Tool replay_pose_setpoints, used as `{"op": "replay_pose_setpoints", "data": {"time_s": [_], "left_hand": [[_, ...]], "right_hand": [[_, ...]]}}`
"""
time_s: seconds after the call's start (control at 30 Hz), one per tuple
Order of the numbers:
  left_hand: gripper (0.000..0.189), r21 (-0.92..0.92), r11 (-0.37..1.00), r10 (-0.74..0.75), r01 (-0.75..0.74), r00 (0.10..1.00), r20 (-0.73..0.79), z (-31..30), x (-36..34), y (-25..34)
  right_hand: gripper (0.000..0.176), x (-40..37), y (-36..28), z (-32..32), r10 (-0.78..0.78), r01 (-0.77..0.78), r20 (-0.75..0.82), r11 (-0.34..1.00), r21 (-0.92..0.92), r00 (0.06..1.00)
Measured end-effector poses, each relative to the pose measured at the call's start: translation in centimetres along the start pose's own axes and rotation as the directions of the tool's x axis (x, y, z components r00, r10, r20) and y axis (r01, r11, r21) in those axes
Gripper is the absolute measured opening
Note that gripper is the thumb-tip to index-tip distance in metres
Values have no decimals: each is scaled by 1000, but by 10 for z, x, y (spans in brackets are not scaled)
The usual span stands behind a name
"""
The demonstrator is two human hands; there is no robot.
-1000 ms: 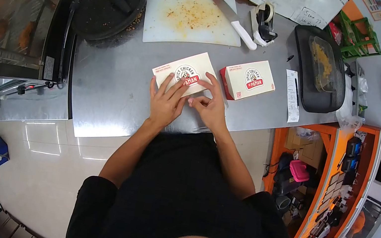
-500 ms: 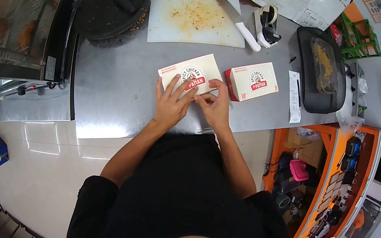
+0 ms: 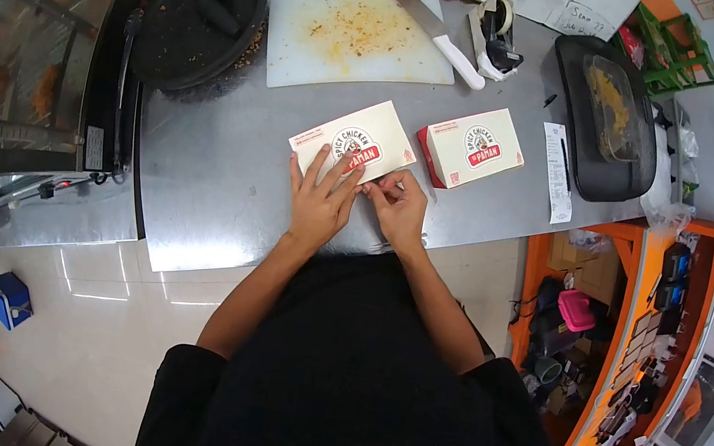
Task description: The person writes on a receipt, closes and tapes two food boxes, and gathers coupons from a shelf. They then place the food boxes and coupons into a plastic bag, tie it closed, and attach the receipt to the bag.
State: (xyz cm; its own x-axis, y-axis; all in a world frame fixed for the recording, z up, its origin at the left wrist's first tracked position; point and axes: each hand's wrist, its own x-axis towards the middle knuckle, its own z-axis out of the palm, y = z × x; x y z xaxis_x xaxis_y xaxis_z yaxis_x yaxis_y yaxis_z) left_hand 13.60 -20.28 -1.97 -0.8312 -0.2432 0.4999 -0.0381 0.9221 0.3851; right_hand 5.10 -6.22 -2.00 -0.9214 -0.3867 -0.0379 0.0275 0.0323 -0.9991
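Pressing, in the head view, with the left hand (image 3: 319, 202) spread over the Spicy Chicken Paman box (image 3: 355, 134), apparently to steady it. Curling the fingers of the right hand (image 3: 401, 214) together at the near edge, likely for fine control; impossible to say whether pinching cardboard. Having the box on the near side of the white cutting board (image 3: 299, 59), probably for easy reach. Flat-topped, cream, with black lettering and a red band.

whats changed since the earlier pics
The right hand drew its fingers toward the person's body, off the top of the left Spicy Chicken box to its near edge. The left hand stayed spread on top; the right Spicy Chicken box and knife stayed put.
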Motion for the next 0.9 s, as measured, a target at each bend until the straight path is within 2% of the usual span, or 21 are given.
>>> {"op": "replay_pose_setpoints", "data": {"time_s": [0.03,0.1,0.13,0.27,0.3,0.33,0.37,0.43,0.47,0.5,0.53,0.57,0.6,0.63,0.67,0.73,0.77,0.83,0.9], "left_hand": [[37,-2,1000,12,-12,1000,6,-1,1,1],[33,-34,999,-16,14,998,-60,-1,5,5],[33,-48,999,3,-5,999,-53,2,3,6],[27,21,1000,20,-18,993,-118,9,6,6],[25,37,999,6,-1,991,-131,9,8,8],[31,74,997,18,-12,996,-87,9,8,7],[31,51,998,49,-45,996,-69,7,6,9],[61,165,984,-91,69,987,133,-8,23,18],[61,135,991,-19,0,989,143,-12,47,30],[78,228,973,-93,38,967,236,-24,67,33],[95,320,946,-163,56,934,317,-24,84,35],[95,294,956,-106,5,938,329,-20,94,31],[102,210,975,-165,75,876,453,-18,103,24],[110,154,975,-221,161,791,571,-18,110,21],[110,166,978,-201,128,795,573,-20,114,21],[110,-24,978,-166,207,843,512,-24,126,38],[110,-13,982,-154,187,846,510,-25,131,53],[109,327,943,-78,-63,914,399,-36,149,97],[108,292,948,-5,-128,909,417,-34,171,117]], "right_hand": [[25,-1,5,0,0,0,-12,1000,6,1000],[27,0,14,-3,-154,152,-1,978,-142,988],[29,1,18,-4,-208,200,13,923,-328,978],[22,-2,7,-5,-310,272,-19,859,-433,951],[20,-3,0,-9,-293,280,41,852,-442,955],[17,-8,-3,-14,-265,279,95,849,-449,959],[17,-13,-4,-22,-263,257,53,850,-459,963],[13,-15,-8,-41,-202,250,169,904,-346,965],[12,-20,-16,-67,-142,205,218,930,-304,966],[12,-24,-15,-79,-158,205,171,927,-314,973],[11,-27,-12,-94,-165,220,193,925,-309,967],[11,-28,-12,-112,-170,232,217,925,-301,961],[10,-31,-18,-131,-123,198,236,923,-330,964],[10,-34,-17,-150,-138,199,203,926,-320,969],[10,-39,-16,-171,-178,237,188,900,-366,966],[10,-53,-15,-218,-208,248,144,888,-387,968],[10,-62,-15,-245,-175,199,97,895,-400,980],[10,-81,-10,-293,-151,152,34,904,-400,988],[11,-100,-4,-346,-4,-50,-127,906,-420,992]]}}
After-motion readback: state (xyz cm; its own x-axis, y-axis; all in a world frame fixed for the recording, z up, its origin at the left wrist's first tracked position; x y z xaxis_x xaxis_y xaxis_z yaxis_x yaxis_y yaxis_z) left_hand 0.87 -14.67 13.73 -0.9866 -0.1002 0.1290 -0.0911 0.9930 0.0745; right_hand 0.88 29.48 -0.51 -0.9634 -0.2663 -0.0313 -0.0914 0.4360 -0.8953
